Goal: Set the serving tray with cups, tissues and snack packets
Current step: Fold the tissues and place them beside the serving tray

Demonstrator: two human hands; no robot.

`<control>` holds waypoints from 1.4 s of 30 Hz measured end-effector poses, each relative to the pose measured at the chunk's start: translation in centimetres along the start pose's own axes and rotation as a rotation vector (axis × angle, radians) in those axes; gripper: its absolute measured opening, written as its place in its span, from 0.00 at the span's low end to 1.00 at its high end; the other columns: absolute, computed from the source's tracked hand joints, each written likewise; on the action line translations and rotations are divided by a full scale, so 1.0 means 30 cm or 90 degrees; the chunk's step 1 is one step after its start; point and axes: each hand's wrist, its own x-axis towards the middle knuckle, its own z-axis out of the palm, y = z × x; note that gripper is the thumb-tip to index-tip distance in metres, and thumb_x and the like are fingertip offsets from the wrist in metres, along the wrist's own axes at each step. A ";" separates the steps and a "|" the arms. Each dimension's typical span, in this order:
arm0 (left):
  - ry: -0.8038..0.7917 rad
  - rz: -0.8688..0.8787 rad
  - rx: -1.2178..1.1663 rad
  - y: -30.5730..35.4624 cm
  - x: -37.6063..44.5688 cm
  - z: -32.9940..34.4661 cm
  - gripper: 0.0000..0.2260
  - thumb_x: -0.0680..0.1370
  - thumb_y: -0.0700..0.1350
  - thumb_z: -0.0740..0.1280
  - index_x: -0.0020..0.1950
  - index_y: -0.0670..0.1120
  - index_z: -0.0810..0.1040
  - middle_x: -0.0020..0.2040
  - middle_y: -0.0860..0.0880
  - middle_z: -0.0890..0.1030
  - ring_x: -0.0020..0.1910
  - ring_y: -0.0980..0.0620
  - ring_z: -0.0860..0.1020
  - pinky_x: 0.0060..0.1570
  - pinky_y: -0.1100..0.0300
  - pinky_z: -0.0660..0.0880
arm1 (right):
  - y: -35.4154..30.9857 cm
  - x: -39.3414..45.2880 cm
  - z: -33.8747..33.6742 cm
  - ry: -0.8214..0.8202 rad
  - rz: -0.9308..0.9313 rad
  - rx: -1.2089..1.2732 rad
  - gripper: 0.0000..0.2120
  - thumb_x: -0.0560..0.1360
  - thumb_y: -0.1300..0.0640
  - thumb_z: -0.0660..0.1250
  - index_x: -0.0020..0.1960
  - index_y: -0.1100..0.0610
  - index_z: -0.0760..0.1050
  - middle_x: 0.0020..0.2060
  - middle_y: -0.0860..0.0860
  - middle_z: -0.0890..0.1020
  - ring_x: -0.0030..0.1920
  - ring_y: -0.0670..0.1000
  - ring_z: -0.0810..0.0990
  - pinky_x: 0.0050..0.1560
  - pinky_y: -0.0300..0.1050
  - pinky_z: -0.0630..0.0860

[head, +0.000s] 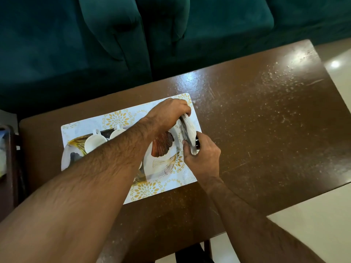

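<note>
**While Both Hands Hold a Stack at the Tray's Edge**

While two cups (95,144) sit on the tray (163,149), the left hand (169,112) and right hand (201,154) squeeze a thin white stack (188,133), maybe tissues, at its right end. Next, I think, it must be laid down flat. The tray rests on a mat (117,118).
</note>
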 end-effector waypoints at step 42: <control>0.031 0.036 0.052 -0.081 -0.089 0.041 0.48 0.68 0.42 0.81 0.81 0.43 0.58 0.79 0.44 0.66 0.79 0.45 0.63 0.80 0.47 0.53 | -0.022 0.026 -0.033 0.043 -0.039 -0.074 0.33 0.78 0.37 0.62 0.73 0.60 0.67 0.70 0.55 0.72 0.71 0.53 0.70 0.70 0.52 0.69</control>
